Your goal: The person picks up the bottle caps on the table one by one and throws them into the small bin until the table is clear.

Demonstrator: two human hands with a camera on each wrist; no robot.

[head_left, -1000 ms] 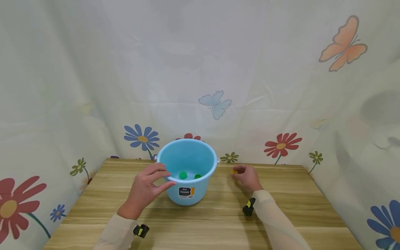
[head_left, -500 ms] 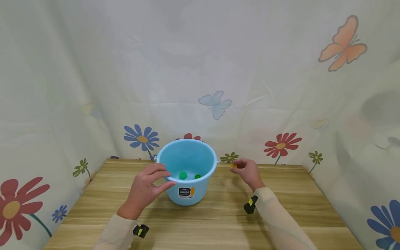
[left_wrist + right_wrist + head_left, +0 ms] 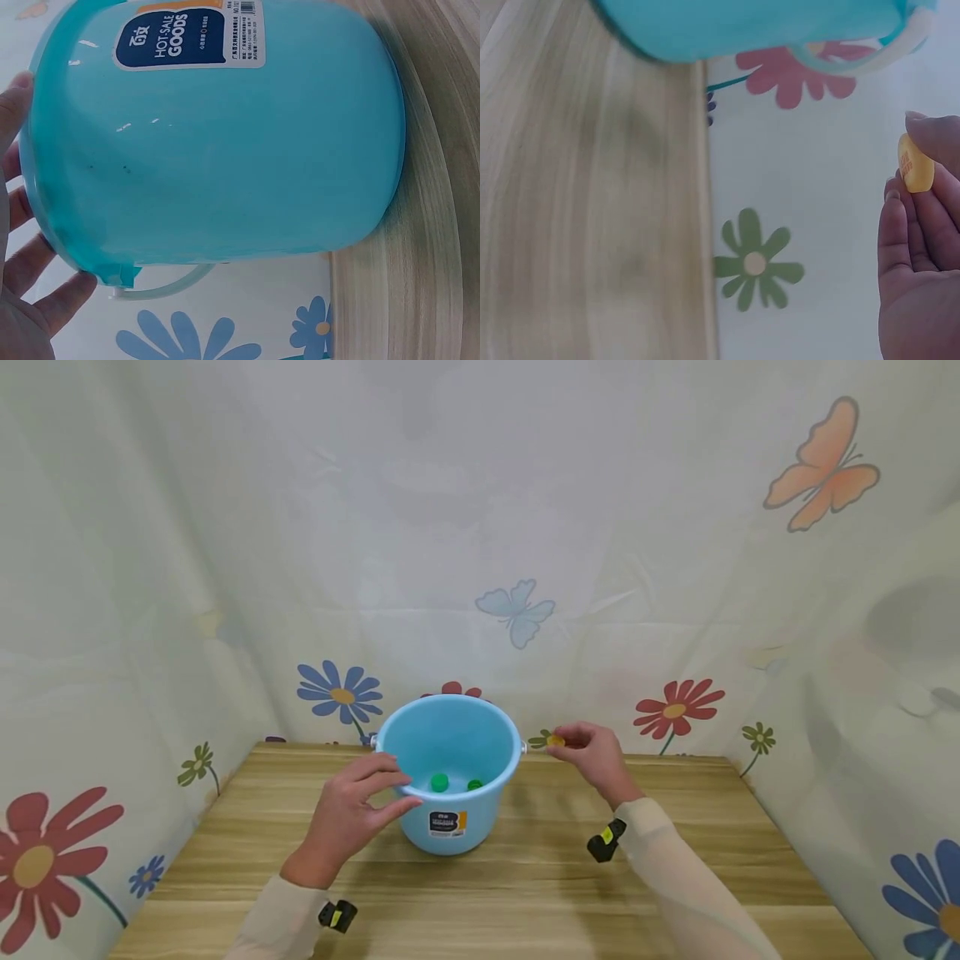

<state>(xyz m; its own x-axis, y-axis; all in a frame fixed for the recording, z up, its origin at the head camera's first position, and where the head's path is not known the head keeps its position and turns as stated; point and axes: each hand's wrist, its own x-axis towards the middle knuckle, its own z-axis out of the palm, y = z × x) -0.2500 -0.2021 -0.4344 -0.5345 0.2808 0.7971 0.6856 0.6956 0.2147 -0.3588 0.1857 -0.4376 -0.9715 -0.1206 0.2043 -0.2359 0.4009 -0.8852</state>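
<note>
A light blue bucket (image 3: pixel 482 817) stands upright on the wooden table, and its label faces me. On its floor lie two green bottle caps, one brighter (image 3: pixel 439 782) and one darker (image 3: pixel 475 785). My left hand (image 3: pixel 348 814) holds the bucket's rim at the near left, thumb and fingers at the edge; the bucket's wall (image 3: pixel 225 172) fills most of the left wrist view. To the right of the bucket, my right hand (image 3: pixel 602 763) is raised above the table. It pinches a yellow bottle cap (image 3: pixel 917 165) with red printing between thumb and fingers.
The wooden table (image 3: pixel 675 877) ends at a pale curtain (image 3: pixel 420 510) printed with flowers and butterflies, close behind the bucket. A white bucket handle (image 3: pixel 877 64) hangs at the bucket's far side. Black cameras are strapped to both wrists.
My right hand has lifted the yellow bottle cap up from near the table surface, slightly toward the bucket. My left hand and the bucket have stayed in place.
</note>
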